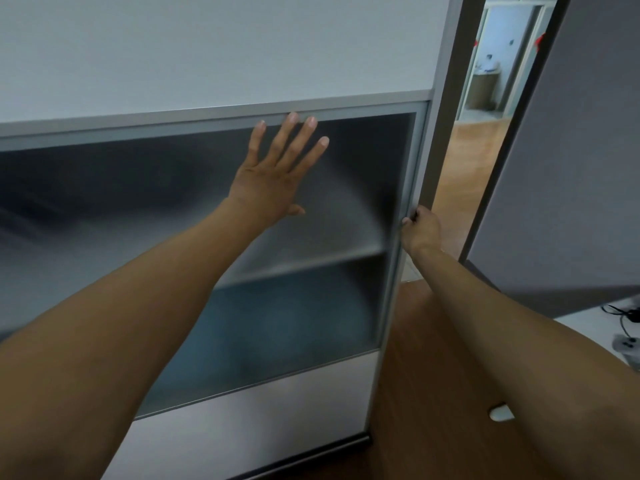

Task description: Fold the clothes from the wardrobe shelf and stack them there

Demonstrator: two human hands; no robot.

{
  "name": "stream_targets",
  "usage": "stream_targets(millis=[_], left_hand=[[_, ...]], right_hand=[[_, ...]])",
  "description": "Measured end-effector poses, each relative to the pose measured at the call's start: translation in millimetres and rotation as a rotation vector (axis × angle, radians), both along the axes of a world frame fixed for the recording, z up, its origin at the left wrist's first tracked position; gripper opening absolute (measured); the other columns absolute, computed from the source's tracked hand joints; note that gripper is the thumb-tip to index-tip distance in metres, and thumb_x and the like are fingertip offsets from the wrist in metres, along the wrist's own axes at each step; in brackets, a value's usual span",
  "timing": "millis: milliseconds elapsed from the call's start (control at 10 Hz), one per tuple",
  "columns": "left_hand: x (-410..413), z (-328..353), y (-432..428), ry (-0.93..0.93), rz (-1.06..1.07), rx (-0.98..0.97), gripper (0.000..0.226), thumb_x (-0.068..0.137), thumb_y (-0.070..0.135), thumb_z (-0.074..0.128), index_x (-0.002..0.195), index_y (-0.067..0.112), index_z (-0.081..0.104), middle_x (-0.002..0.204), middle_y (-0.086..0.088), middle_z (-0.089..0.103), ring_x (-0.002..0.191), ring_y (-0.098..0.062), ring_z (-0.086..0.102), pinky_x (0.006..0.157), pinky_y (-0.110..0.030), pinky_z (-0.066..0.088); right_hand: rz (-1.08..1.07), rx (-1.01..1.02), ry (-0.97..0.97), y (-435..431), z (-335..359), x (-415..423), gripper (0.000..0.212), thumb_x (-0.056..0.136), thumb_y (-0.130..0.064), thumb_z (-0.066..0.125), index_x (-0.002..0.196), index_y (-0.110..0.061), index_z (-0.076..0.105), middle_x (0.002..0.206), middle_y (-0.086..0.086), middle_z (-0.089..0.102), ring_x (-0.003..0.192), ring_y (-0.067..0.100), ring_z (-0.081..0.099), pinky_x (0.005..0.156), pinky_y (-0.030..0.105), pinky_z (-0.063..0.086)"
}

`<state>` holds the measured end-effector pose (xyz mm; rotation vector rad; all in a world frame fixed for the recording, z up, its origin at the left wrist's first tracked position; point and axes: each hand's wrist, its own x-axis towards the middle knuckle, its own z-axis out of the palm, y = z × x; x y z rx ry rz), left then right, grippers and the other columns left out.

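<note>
The left hand lies flat on the frosted glass of the wardrobe door, fingers straight and spread, their tips just under the door's metal cross-rail, holding nothing. Off to its right and a little lower, the right hand is curled round the door's upright edge, fingers hooked over the frame. From how the two sit, I'd say the person is about to slide the door aside, or is just starting to. Through the glass, below the left hand, a shelf shows as a pale band. Under that sits a blue blur which may well be the clothes, though the frosting hides too much to be sure. So, as I judge it, the task has hardly begun: the door covers the shelf, no garment is out, and nothing is folded or stacked. All of the taking down, folding and putting back is left to do. Beyond the right hand a doorway opens onto another room, a grey panel leans in on the far side, and wood floor runs beneath that arm.
</note>
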<state>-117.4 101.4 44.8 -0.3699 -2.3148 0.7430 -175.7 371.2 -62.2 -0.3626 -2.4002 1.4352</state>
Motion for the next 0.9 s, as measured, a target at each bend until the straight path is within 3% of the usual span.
stream_targets(millis=[100, 200, 300, 400, 500, 600, 700, 800, 900], left_hand=[[1.7, 1.7, 0.0, -0.048, 0.02, 0.004, 0.136, 0.071, 0.066, 0.074, 0.152, 0.02, -0.026, 0.161, -0.01, -0.026, 0.151, -0.034, -0.016, 0.11, -0.058, -0.018], [1.4, 3.1, 4.1, -0.091, 0.046, 0.026, 0.139, 0.069, 0.061, 0.078, 0.151, 0.021, -0.027, 0.159, -0.01, -0.03, 0.15, -0.035, -0.019, 0.108, -0.06, -0.019], [3.5, 5.2, 10.6, -0.125, 0.093, 0.036, 0.143, 0.067, 0.059, 0.081, 0.151, 0.021, -0.028, 0.16, -0.011, -0.03, 0.149, -0.037, -0.021, 0.106, -0.063, -0.019], [8.8, 5.3, 12.4, -0.114, 0.115, 0.02, 0.144, 0.067, 0.052, 0.084, 0.151, 0.021, -0.028, 0.159, -0.012, -0.031, 0.149, -0.038, -0.022, 0.107, -0.063, -0.019], [24.4, 8.4, 12.6, -0.112, 0.086, 0.004, 0.121, 0.077, 0.039, 0.078, 0.156, 0.023, -0.012, 0.164, -0.011, -0.021, 0.151, -0.036, -0.015, 0.116, -0.062, -0.005], [50.1, -1.4, 0.7, -0.174, 0.036, 0.055, 0.102, 0.082, 0.035, 0.072, 0.157, 0.025, 0.003, 0.167, -0.006, -0.01, 0.153, -0.031, -0.005, 0.118, -0.058, 0.012], [86.5, -16.0, -30.4, -0.228, 0.017, 0.174, 0.092, 0.084, 0.035, 0.067, 0.157, 0.025, 0.012, 0.167, -0.003, 0.003, 0.152, -0.026, 0.009, 0.115, -0.049, 0.02], [132.1, -44.9, -83.4, -0.327, 0.018, 0.399, 0.08, 0.083, 0.036, 0.067, 0.152, 0.02, 0.031, 0.16, -0.005, 0.029, 0.143, -0.027, 0.032, 0.11, -0.042, 0.028], [217.1, -122.6, -139.3, -0.402, 0.157, 0.645, 0.077, 0.075, 0.037, 0.08, 0.142, 0.022, 0.046, 0.14, -0.005, 0.058, 0.124, -0.021, 0.059, 0.101, -0.03, 0.044]], right_hand=[[0.003, -0.006, -0.003, -1.4, -3.4, 0.6, 0.028, 0.096, 0.0, 0.045, 0.074, -0.017, 0.042, 0.078, 0.001, 0.044, 0.088, 0.021, 0.041, 0.076, 0.035, 0.036], [0.012, 0.033, 0.007, 0.3, -4.8, 1.1, 0.009, 0.098, -0.006, 0.046, 0.093, -0.014, 0.047, 0.094, 0.008, 0.05, 0.091, 0.02, 0.046, 0.08, 0.031, 0.037], [-0.008, -0.017, 0.003, -1.4, -4.2, 8.0, 0.022, 0.096, -0.008, 0.05, 0.116, -0.001, 0.055, 0.113, 0.016, 0.061, 0.107, 0.029, 0.057, 0.094, 0.037, 0.046], [-0.061, -0.103, -0.032, -14.8, -4.8, 31.0, 0.045, 0.093, -0.006, 0.051, 0.137, 0.0, 0.047, 0.121, 0.012, 0.06, 0.118, 0.033, 0.056, 0.103, 0.042, 0.045], [-0.039, -0.22, 0.008, -40.1, 4.5, 60.9, 0.051, 0.092, -0.002, 0.054, 0.142, -0.003, 0.043, 0.128, 0.012, 0.055, 0.121, 0.028, 0.053, 0.109, 0.035, 0.04], [0.089, -0.259, 0.138, -69.8, 16.9, 88.4, 0.05, 0.093, -0.001, 0.053, 0.142, -0.009, 0.045, 0.137, 0.008, 0.055, 0.126, 0.022, 0.053, 0.108, 0.03, 0.041], [0.282, -0.222, 0.316, -101.9, 30.4, 115.1, 0.041, 0.093, 0.003, 0.049, 0.13, -0.015, 0.056, 0.128, 0.0, 0.06, 0.112, 0.018, 0.061, 0.099, 0.026, 0.047], [0.471, -0.2, 0.362, -116.4, 23.4, 135.5, 0.04, 0.092, 0.01, 0.051, 0.115, -0.022, 0.061, 0.113, -0.006, 0.065, 0.098, 0.023, 0.067, 0.087, 0.027, 0.051], [0.482, -0.172, 0.187, -111.6, -26.3, 177.9, 0.049, 0.093, 0.013, 0.053, 0.103, -0.032, 0.067, 0.109, 0.004, 0.069, 0.102, 0.02, 0.068, 0.094, 0.038, 0.053]])
